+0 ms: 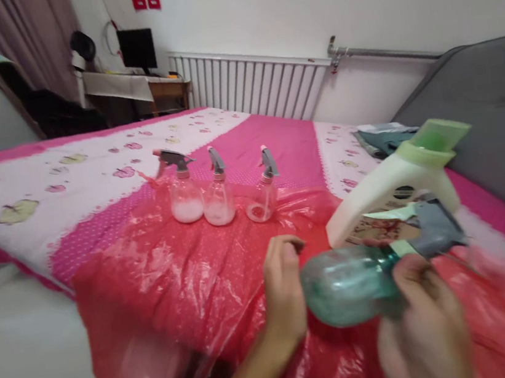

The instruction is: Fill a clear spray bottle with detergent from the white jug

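from where i stand, with twelve o'clock straight ahead of the person, the rounded see-through green plastic spray bottle [346, 285] is held up over the crinkled red plastic sheet [185, 278], lying nearly on its side: base towards nine, grey trigger head [439, 229] towards two. the right hand [421, 309] has its thumb and fingers closed round the neck; some fingertips are hidden behind it. the left hand [284, 290] is at the base end, fingers loosely bent and holding nothing i can see; whether it touches the base, i can't tell.

the neck is narrow, so i'd judge the grip there fine for steering but weak against a twist. better to cup the round base with the left palm and let that carry the weight. i'd keep the fingers clear of the trigger, and bring the base down towards six before loosening anything, since i can't see how tight the head sits.

mind the cream-white plastic jug with a pale green cap [398, 185], just past the head at one; a wide swing could knock it. the three clear plastic spray bottles [218, 203] near eleven look safely apart.
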`<state>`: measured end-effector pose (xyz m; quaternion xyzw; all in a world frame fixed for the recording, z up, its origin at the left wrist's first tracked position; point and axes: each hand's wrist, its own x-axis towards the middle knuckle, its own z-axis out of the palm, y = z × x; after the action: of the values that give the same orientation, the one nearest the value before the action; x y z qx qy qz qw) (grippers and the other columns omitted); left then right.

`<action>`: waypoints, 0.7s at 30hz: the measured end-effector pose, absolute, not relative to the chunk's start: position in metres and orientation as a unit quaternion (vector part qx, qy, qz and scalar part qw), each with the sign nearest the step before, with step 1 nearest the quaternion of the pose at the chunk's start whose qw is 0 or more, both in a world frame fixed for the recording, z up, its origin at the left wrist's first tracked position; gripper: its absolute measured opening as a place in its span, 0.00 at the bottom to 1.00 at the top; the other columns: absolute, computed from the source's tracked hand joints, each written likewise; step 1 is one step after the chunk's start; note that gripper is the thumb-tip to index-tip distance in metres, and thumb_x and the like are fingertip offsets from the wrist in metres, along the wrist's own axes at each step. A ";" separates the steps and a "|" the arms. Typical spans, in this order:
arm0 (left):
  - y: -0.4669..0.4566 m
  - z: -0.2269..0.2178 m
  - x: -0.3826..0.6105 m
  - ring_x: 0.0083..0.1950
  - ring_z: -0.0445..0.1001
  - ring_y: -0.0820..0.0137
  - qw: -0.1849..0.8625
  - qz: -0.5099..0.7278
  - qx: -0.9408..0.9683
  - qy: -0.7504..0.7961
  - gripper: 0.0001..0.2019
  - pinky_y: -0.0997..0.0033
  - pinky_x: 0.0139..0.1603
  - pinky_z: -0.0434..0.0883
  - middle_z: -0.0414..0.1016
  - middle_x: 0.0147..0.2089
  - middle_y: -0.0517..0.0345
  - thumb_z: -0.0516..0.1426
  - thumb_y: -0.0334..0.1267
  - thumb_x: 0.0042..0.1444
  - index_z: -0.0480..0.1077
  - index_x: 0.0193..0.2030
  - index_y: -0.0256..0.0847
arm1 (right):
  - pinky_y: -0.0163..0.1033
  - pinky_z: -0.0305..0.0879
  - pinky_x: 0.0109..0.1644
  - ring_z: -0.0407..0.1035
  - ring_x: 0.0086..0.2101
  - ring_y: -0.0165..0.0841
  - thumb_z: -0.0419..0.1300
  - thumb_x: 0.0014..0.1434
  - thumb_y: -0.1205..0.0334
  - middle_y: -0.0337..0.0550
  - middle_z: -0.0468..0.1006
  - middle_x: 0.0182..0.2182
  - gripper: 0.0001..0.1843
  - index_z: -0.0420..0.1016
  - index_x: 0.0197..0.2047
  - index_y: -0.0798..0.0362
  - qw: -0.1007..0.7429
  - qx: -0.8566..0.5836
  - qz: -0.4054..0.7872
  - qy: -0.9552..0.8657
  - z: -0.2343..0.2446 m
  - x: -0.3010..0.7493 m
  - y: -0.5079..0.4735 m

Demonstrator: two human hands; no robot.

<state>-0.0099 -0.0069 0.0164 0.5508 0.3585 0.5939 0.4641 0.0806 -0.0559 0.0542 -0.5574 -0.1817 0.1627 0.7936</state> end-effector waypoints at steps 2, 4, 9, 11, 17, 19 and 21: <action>-0.002 0.016 -0.008 0.44 0.72 0.62 0.488 0.602 0.513 0.369 0.19 0.63 0.49 0.69 0.73 0.39 0.53 0.44 0.46 0.73 0.70 0.38 0.41 | 0.47 0.68 0.59 0.76 0.44 0.38 0.70 0.53 0.50 0.44 0.82 0.41 0.23 0.79 0.49 0.54 0.799 -0.554 0.149 -0.181 0.055 0.080 -0.055; 0.002 0.015 -0.007 0.43 0.72 0.62 0.504 0.607 0.489 0.372 0.19 0.64 0.48 0.70 0.73 0.38 0.54 0.46 0.48 0.72 0.70 0.37 0.41 | 0.49 0.66 0.61 0.76 0.45 0.38 0.70 0.53 0.51 0.44 0.83 0.42 0.24 0.79 0.49 0.54 0.799 -0.549 0.157 -0.187 0.054 0.080 -0.054; 0.003 0.013 -0.007 0.41 0.73 0.64 0.529 0.608 0.466 0.365 0.19 0.66 0.46 0.71 0.73 0.36 0.55 0.47 0.49 0.71 0.71 0.36 0.41 | 0.51 0.66 0.62 0.76 0.47 0.40 0.67 0.57 0.51 0.46 0.83 0.45 0.20 0.79 0.49 0.53 0.789 -0.558 0.140 -0.217 0.054 0.079 -0.055; 0.003 0.013 -0.007 0.41 0.73 0.64 0.535 0.606 0.459 0.369 0.19 0.66 0.47 0.71 0.74 0.37 0.55 0.48 0.49 0.71 0.71 0.36 0.40 | 0.51 0.67 0.61 0.77 0.47 0.40 0.66 0.57 0.51 0.46 0.83 0.45 0.20 0.79 0.49 0.54 0.789 -0.558 0.138 -0.216 0.054 0.080 -0.056; 0.004 0.012 -0.006 0.41 0.73 0.63 0.547 0.600 0.445 0.377 0.19 0.66 0.46 0.71 0.74 0.37 0.54 0.48 0.50 0.70 0.71 0.36 0.40 | 0.52 0.69 0.60 0.77 0.45 0.41 0.69 0.54 0.48 0.46 0.83 0.41 0.22 0.80 0.45 0.54 0.805 -0.537 0.169 -0.187 0.057 0.083 -0.058; 0.004 0.012 -0.006 0.41 0.73 0.64 0.549 0.601 0.441 0.376 0.19 0.66 0.46 0.71 0.74 0.37 0.54 0.48 0.50 0.70 0.71 0.36 0.40 | 0.51 0.70 0.58 0.77 0.46 0.41 0.70 0.53 0.47 0.46 0.83 0.42 0.23 0.80 0.45 0.54 0.804 -0.538 0.167 -0.190 0.058 0.082 -0.059; 0.005 0.011 -0.006 0.41 0.72 0.63 0.552 0.601 0.441 0.373 0.19 0.66 0.45 0.71 0.74 0.37 0.54 0.49 0.50 0.70 0.72 0.36 0.40 | 0.51 0.71 0.56 0.77 0.45 0.42 0.70 0.52 0.45 0.47 0.83 0.42 0.25 0.80 0.46 0.55 0.803 -0.538 0.181 -0.182 0.058 0.081 -0.060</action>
<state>-0.0061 0.0046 0.0113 0.4407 0.3728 0.6013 0.5525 0.0813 -0.0596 0.0583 -0.5383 -0.1816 0.1813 0.8028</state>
